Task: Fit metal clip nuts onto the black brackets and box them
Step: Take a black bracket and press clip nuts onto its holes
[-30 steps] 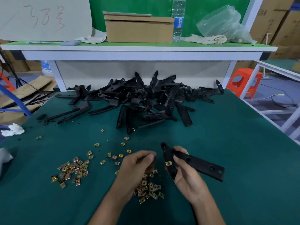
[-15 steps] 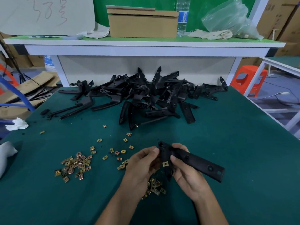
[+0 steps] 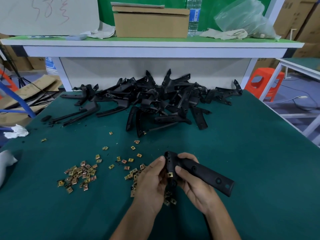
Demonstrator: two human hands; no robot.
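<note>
Holding a long flat black bracket (image 3: 199, 172) just above the near middle of the bench (image 3: 251, 153), both hands meet at its left end. The right hand (image 3: 194, 185) wraps the bracket from below, with the thumb across the top face and the fingers curled over the far edge. The left hand (image 3: 152, 184) is curled too, its thumb pressed on the bracket's rounded end. Its fingers are tucked behind the near edge, and what the fingertips grip there is hidden. A small square brass-coloured metal clip nut (image 3: 170, 174) sits clipped on the bracket's near edge, between the two thumbs. The bracket's free end points right, over plain green mat.

Under and just left of the hands lies a scatter of loose clip nuts (image 3: 133, 174). Further left is a denser pile of clip nuts (image 3: 79, 175), with single ones dotting the mat between. Toward the bench's far edge, a heap of loose black brackets (image 3: 155, 101) sprawls left to right, close to the white back panel. The right part of the bench shows plain green mat out to its right edge. On the raised shelf above stand a brown cardboard box (image 3: 150, 23), a clear water bottle (image 3: 194, 16) and a crumpled clear plastic bag (image 3: 245, 18). An orange plastic stool (image 3: 265, 82) stands beyond the far right corner.
</note>
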